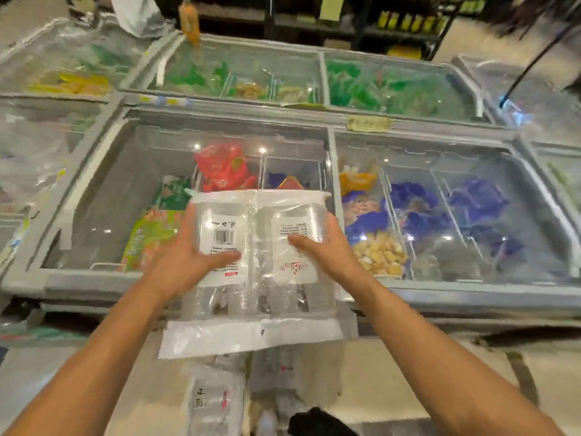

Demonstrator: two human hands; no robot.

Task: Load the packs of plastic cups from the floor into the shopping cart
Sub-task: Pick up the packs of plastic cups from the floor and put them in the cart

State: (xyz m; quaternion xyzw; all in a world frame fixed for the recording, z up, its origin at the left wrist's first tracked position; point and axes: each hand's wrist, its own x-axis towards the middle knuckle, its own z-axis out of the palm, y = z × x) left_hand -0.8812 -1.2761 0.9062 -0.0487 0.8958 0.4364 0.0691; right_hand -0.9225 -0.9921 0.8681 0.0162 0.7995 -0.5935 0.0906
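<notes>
I hold a clear pack of plastic cups (256,278) in front of me at chest height, over the near edge of a chest freezer. White labels with a barcode and red print face me. My left hand (188,253) grips its left side and my right hand (327,250) grips its right side, thumbs lying across the labels. More packs of plastic cups (217,401) lie on the floor below, between my forearms. No shopping cart is in view.
A grey glass-topped chest freezer (408,297) with bagged frozen food stands directly ahead. More freezers (245,70) stand behind and to both sides. Dark shelving with bottles (408,20) lines the back. A black object (317,423) sits on the pale floor near the packs.
</notes>
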